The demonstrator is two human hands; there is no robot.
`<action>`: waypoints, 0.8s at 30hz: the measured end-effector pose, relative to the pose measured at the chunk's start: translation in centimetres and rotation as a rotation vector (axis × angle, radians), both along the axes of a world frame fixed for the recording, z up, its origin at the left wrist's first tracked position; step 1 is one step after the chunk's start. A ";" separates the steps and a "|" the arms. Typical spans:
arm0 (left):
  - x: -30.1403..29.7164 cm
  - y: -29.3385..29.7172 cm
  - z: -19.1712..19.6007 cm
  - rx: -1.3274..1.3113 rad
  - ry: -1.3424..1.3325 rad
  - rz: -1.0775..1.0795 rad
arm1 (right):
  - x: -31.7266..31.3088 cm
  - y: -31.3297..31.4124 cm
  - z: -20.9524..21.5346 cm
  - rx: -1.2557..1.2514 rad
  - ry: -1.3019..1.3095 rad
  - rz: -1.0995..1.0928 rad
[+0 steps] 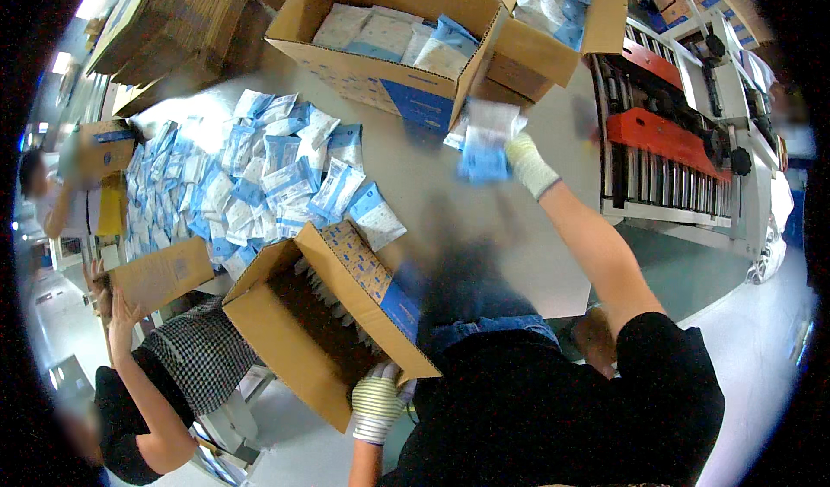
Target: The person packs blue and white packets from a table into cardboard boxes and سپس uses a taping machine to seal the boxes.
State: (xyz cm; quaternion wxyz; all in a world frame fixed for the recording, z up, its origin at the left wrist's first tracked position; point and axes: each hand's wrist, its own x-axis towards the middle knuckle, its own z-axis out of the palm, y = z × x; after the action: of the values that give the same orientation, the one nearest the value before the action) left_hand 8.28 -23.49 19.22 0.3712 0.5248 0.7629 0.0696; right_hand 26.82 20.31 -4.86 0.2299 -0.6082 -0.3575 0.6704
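Note:
My right hand [529, 165], in a pale knitted glove, reaches out over the table. It grips a few blue-and-white packets [484, 160], blurred by motion, below the corner of a filled carton. Down at the near edge, my left hand [378, 407] wears a striped glove and grips the lower rim of a tilted open cardboard box [285, 336]; some of its fingers are hidden by the cardboard. Inside that box, a row of packets [328, 292] stands along one wall. Left of centre spreads a large heap of blue-and-white packets [268, 171].
An open carton [380, 72] with packets stands at the back, another [540, 42] beside it. Flattened cardboard [173, 25] is stacked back left. A roller machine with red bars [666, 141] stands right. At left, a co-worker's hands [124, 314] hold a box [164, 275]; another person stands beyond.

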 end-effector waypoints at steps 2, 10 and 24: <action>0.0 0.1 0.1 -0.020 0.008 0.020 | -2.7 2.6 1.2 0.133 -0.193 0.047; 0.0 0.6 0.4 -0.059 0.004 0.018 | -4.0 -1.8 1.2 -0.124 0.222 -0.626; 0.0 0.9 0.5 -0.028 0.020 0.023 | -4.2 -3.8 10.6 1.188 -0.677 1.914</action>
State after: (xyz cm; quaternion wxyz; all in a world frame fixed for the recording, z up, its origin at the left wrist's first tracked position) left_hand 8.32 -22.61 19.69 0.3700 0.5116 0.7733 0.0580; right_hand 22.58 16.48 5.75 -0.2265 -0.0362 -0.9680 0.1019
